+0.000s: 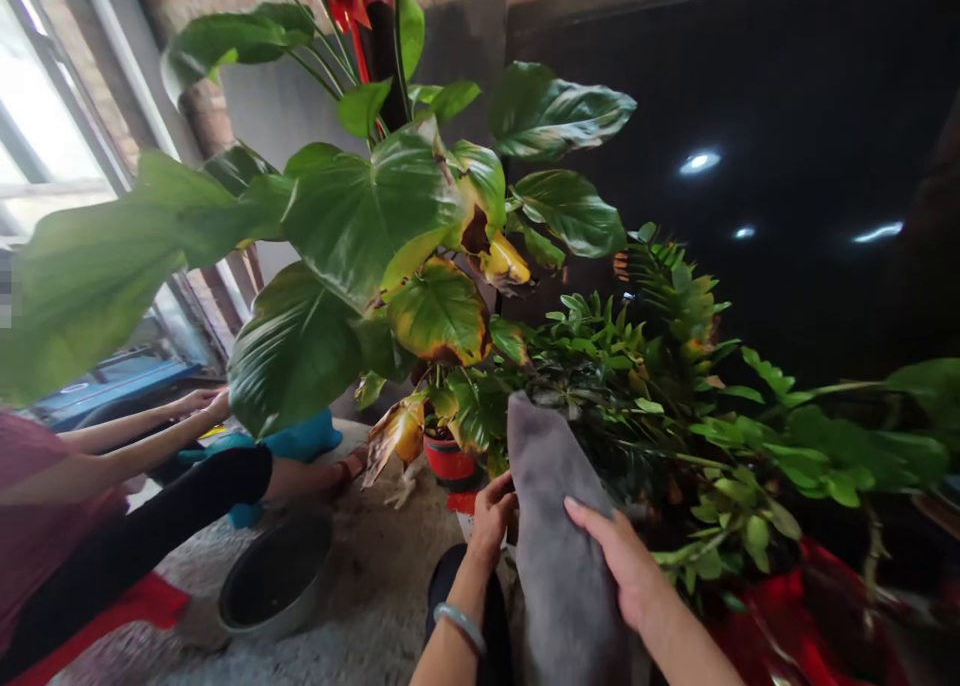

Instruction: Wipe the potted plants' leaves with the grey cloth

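A grey cloth (551,526) hangs in front of me, its upper end among the leaves of a bushy small-leaved plant (660,386). My left hand (491,516) grips the cloth's left edge with curled fingers. A pale bracelet sits on that wrist. My right hand (619,556) lies flat against the cloth's right side, fingers stretched and pressing on it. Above stands a tall plant with big glossy leaves (360,216), some yellowed and brown at the edges.
A red pot (448,459) stands on the stone floor under the big leaves. A dark metal bowl (274,576) lies at lower left. Another person sits at left, arms (150,431) stretched out. A window (45,136) is at far left. Shiny red wrapping (810,616) lies lower right.
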Demonstrator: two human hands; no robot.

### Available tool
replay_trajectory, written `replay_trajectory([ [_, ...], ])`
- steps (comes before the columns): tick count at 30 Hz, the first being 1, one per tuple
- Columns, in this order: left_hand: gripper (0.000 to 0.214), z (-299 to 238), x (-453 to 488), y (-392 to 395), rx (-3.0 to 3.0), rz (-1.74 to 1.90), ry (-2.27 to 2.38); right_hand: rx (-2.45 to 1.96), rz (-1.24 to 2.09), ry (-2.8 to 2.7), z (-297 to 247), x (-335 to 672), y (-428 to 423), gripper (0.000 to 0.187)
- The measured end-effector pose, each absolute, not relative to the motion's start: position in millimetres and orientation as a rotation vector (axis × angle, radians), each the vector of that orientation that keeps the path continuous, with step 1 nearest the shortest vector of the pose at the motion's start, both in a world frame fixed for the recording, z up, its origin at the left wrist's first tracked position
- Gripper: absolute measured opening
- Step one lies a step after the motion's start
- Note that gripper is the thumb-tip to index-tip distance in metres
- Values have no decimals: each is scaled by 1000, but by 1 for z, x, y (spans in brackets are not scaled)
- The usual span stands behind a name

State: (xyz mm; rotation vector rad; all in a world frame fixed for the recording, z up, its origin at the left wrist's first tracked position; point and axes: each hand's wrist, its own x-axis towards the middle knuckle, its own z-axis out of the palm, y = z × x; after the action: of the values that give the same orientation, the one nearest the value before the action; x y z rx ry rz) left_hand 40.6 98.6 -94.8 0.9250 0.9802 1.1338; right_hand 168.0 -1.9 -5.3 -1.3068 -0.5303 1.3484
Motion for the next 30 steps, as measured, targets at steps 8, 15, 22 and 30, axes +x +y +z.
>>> replay_trajectory([
  [8, 60, -108, 42, 105, 952, 1130, 1030, -1441, 1275, -202, 10, 217, -52, 45],
  [15, 51, -99, 53, 97, 1077, 1171, 1001, -1161, 1245, 30, 37, 228, -6, 13],
  [22, 33, -102, 55, 101, 1161, 1177, 1022, -1327, 1375, 42, -1, 203, -50, 36],
  [30, 32, -104, 60, 105, 1209, 1181, 1076, -1086, 995, 87, 52, 243, 1, 10],
])
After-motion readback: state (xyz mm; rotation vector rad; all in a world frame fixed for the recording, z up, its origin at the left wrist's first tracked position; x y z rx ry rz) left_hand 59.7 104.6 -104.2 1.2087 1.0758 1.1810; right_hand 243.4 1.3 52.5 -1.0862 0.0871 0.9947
